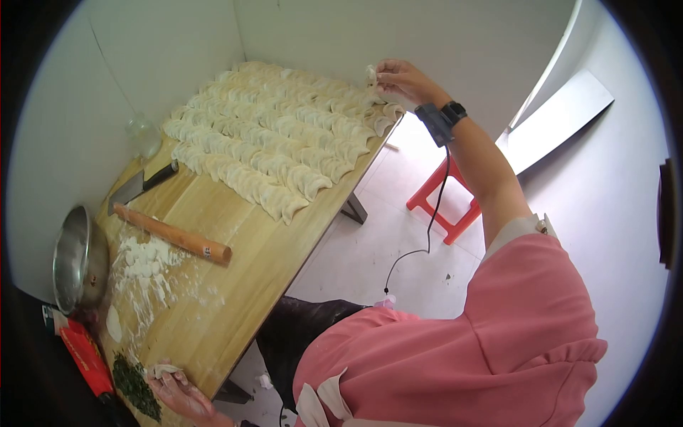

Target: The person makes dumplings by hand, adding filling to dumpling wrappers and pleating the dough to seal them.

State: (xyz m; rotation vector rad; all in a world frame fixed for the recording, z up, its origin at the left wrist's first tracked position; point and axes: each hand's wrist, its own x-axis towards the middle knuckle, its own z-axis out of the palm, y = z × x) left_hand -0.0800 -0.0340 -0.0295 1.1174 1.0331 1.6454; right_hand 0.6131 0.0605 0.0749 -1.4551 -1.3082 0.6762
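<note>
My right hand (400,77) reaches to the far end of the wooden table (235,285) and pinches a folded dumpling (371,74) just above the far corner of the rows of raw dumplings (277,142). A black watch and a strapped device with a cable sit on that wrist. My left hand (186,395) rests at the table's near corner, fingers on a small piece of dough wrapper (163,370), beside a heap of chopped greens (135,384).
A wooden rolling pin (173,233) lies by floured dough pieces (146,263). A cleaver (141,185), a metal bowl (75,260), a glass jar (144,135) and a red packet (87,356) line the wall side. A red stool (448,206) stands on the floor.
</note>
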